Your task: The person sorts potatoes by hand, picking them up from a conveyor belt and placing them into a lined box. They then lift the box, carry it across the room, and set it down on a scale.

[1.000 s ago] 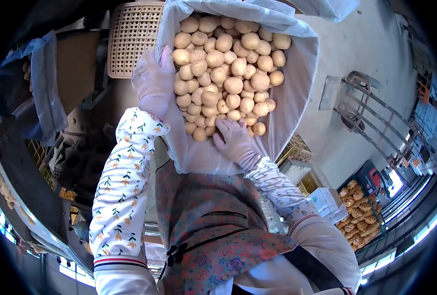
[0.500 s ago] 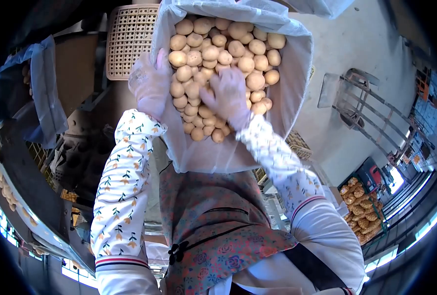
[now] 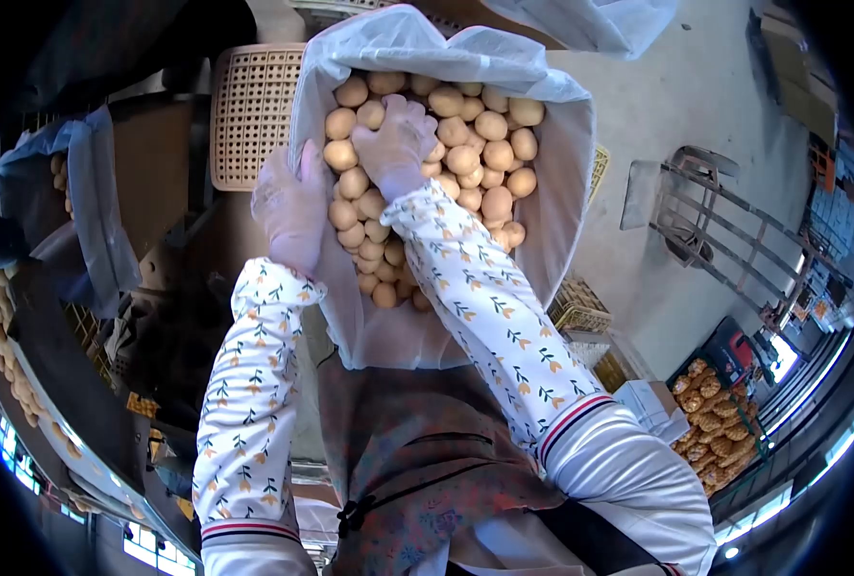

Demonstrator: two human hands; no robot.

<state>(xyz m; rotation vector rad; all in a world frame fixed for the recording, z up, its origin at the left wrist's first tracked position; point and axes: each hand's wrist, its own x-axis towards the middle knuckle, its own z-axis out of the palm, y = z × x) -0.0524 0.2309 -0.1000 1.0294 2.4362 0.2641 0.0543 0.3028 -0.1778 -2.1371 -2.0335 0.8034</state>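
Note:
Potatoes (image 3: 463, 159) fill a box lined with a white sheet (image 3: 561, 173) in front of me. My right hand (image 3: 395, 144), in a thin pale glove, lies on the potatoes near the back left, with its fingers spread and curved over them. Whether a potato sits under the palm is hidden. At the box's left rim, my left hand (image 3: 292, 206) grips the edge of the liner, its thumb raised along the inner side. The same pale glove covers it.
A beige perforated crate (image 3: 259, 115) stands left of the box. Farther left is another lined container (image 3: 86, 192). On the right are a metal hand truck (image 3: 724, 226), yellow crates (image 3: 578, 307) and stacked net bags of produce (image 3: 715, 418).
My right hand has moved left and farther back over the potatoes, its forearm now crossing the box. The box sits slightly lower in view. My left hand stays at the rim.

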